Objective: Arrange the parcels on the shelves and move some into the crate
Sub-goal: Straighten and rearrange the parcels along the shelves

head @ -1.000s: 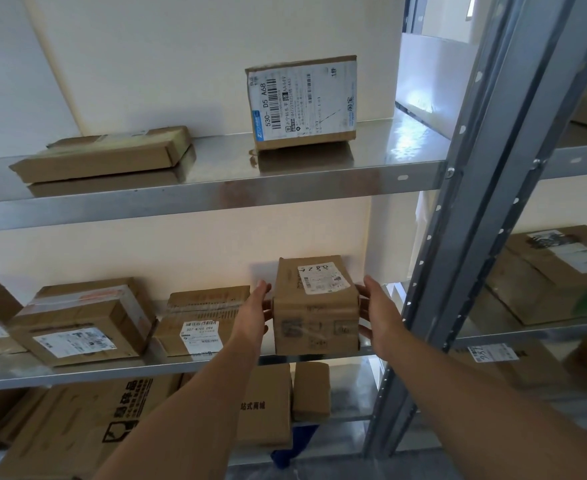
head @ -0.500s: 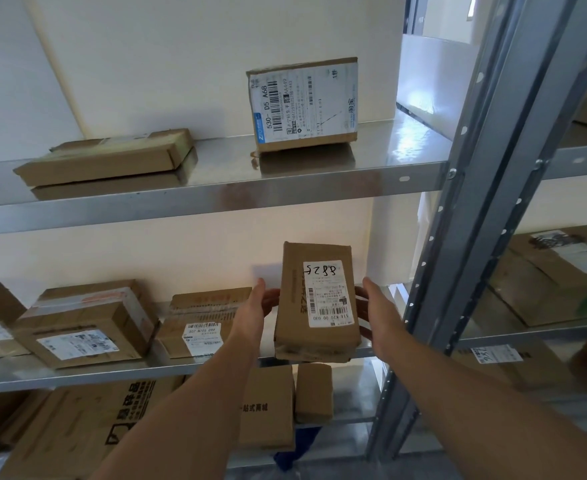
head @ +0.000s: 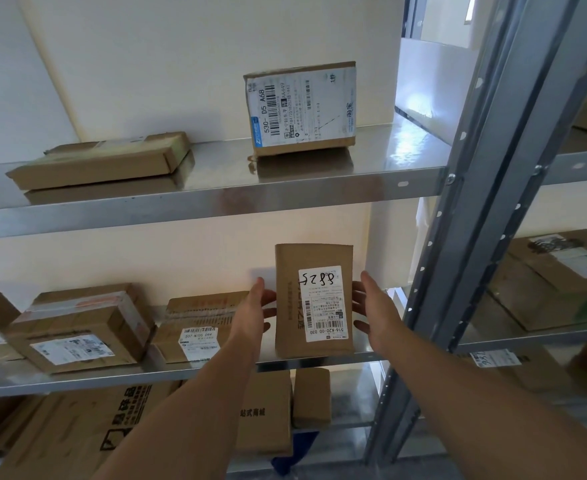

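— Position of the parcel?

— The brown parcel [head: 314, 301] stood upright on the middle shelf [head: 77, 381], label marked 5288 facing me. My left hand [head: 254, 311] and right hand [head: 377, 311] flanked its sides, fingers spread; contact could not be confirmed.

— Neighbours?

— A labelled box [head: 195, 329] lay just left of it. Above, a white-labelled box [head: 302, 109] stood on the upper shelf [head: 216, 202].

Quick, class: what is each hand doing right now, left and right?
Left hand: open, fingers spread, beside the upright parcel; contact cannot be told.
Right hand: open, beside the parcel's other edge.
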The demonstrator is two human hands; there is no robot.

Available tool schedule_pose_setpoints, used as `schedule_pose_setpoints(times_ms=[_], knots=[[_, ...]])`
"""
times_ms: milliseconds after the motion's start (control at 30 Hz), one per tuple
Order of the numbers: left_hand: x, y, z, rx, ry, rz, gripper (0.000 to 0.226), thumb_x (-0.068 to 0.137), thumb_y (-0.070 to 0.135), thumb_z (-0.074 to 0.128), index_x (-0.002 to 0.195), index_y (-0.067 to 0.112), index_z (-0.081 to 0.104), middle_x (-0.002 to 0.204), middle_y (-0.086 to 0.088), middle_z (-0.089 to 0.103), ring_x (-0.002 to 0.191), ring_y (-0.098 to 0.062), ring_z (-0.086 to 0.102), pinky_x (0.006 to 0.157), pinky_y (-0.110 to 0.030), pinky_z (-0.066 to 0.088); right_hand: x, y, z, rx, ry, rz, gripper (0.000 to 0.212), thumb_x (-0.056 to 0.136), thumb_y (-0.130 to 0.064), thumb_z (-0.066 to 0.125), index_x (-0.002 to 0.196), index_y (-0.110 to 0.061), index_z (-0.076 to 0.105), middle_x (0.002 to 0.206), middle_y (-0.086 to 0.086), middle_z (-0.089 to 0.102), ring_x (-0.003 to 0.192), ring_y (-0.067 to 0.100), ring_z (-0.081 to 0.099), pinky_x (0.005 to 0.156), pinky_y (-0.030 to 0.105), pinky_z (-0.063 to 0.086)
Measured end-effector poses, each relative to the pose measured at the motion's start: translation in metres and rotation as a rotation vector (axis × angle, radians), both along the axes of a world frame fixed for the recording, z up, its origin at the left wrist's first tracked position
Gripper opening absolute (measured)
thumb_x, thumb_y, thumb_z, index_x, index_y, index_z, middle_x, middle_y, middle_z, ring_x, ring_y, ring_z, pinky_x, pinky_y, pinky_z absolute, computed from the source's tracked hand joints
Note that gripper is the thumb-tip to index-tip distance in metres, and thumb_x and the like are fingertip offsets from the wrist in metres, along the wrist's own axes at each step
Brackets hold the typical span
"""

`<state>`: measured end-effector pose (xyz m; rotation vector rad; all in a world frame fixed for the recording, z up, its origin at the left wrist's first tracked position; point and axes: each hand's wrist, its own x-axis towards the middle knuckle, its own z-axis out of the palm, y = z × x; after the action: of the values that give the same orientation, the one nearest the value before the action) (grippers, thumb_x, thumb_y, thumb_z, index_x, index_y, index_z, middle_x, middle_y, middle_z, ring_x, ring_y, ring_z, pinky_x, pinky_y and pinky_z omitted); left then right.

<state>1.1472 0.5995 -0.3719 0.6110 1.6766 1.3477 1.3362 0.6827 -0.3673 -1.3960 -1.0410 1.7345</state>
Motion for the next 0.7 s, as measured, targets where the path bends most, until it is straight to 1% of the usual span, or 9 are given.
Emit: schedule_pose_setpoints(times_ms=[100,167,233,300,367,400,567,633,700], knots=[[0.003,0.002,0.000,-0.005,0.006,0.017,0.061,0.100,0.061,0.032,0.105,0.012,0.068,0.102,0.002,0.076,0.103,-0.022,0.068,0.105,-0.053,0.038,-0.001,0.002,0.003,0.007,0.009,0.014,0.048,0.107,-0.053,0.036,0.105,-0.018,0.068,0.110,0.002,0.075,0.110,0.025,0.065,0.107,0.051,0.041],[0.005,0.003,-0.003,0.014,-0.032,0.034,0.053,0.101,0.059,0.034,0.109,0.019,0.069,0.108,0.002,0.075,0.107,-0.022,0.067,0.106,-0.050,0.038,-0.001,0.004,0.005,0.032,-0.001,0.027,0.046,0.108,-0.050,0.034,0.103,-0.019,0.068,0.108,0.001,0.075,0.105,0.024,0.066,0.101,0.048,0.044],[0.008,0.004,-0.004,0.030,-0.081,0.059,0.047,0.100,0.059,0.036,0.113,0.025,0.066,0.114,0.002,0.072,0.111,-0.023,0.064,0.106,-0.045,0.036,-0.003,0.005,0.005,0.078,-0.026,0.039,0.044,0.109,-0.046,0.031,0.100,-0.022,0.066,0.104,-0.002,0.073,0.100,0.019,0.064,0.095,0.044,0.042],[0.009,0.004,-0.004,0.036,-0.108,0.076,0.045,0.100,0.059,0.037,0.115,0.026,0.064,0.119,0.001,0.069,0.113,-0.023,0.062,0.105,-0.043,0.034,-0.005,0.007,0.002,0.108,-0.051,0.032,0.041,0.110,-0.045,0.030,0.098,-0.024,0.064,0.102,-0.005,0.071,0.098,0.017,0.063,0.099,0.045,0.041],[0.009,0.005,-0.004,0.041,-0.115,0.067,0.046,0.100,0.059,0.036,0.116,0.025,0.064,0.122,0.001,0.068,0.116,-0.024,0.061,0.107,-0.044,0.032,-0.006,0.007,0.000,0.109,-0.055,0.023,0.040,0.110,-0.045,0.030,0.098,-0.024,0.063,0.102,-0.005,0.071,0.099,0.017,0.063,0.103,0.045,0.041],[0.008,0.006,-0.004,0.042,-0.114,0.060,0.047,0.101,0.058,0.035,0.115,0.024,0.064,0.121,0.001,0.069,0.116,-0.024,0.061,0.108,-0.045,0.031,-0.006,0.007,-0.001,0.102,-0.049,0.020,0.041,0.109,-0.045,0.031,0.099,-0.024,0.064,0.102,-0.003,0.072,0.099,0.017,0.064,0.103,0.044,0.042],[0.008,0.008,-0.003,0.039,-0.148,0.051,0.044,0.101,0.059,0.032,0.107,0.027,0.062,0.126,0.000,0.064,0.122,-0.027,0.056,0.111,-0.047,0.031,-0.010,0.006,-0.007,0.108,-0.043,0.020,0.042,0.108,-0.049,0.036,0.100,-0.021,0.065,0.098,0.002,0.073,0.095,0.018,0.067,0.091,0.037,0.045],[0.010,0.008,-0.003,0.023,-0.163,0.046,0.044,0.101,0.059,0.032,0.111,0.027,0.061,0.130,0.002,0.062,0.126,-0.029,0.053,0.114,-0.050,0.030,-0.009,0.007,-0.010,0.106,-0.056,0.016,0.042,0.108,-0.049,0.035,0.100,-0.022,0.065,0.098,0.004,0.074,0.095,0.019,0.068,0.092,0.037,0.046],[0.011,0.009,-0.005,0.008,-0.162,0.038,0.048,0.101,0.059,0.031,0.123,0.026,0.057,0.132,0.003,0.059,0.130,-0.030,0.051,0.115,-0.051,0.029,-0.008,0.008,-0.013,0.098,-0.063,0.013,0.043,0.107,-0.051,0.034,0.102,-0.022,0.066,0.100,0.006,0.074,0.098,0.021,0.069,0.095,0.038,0.048]])
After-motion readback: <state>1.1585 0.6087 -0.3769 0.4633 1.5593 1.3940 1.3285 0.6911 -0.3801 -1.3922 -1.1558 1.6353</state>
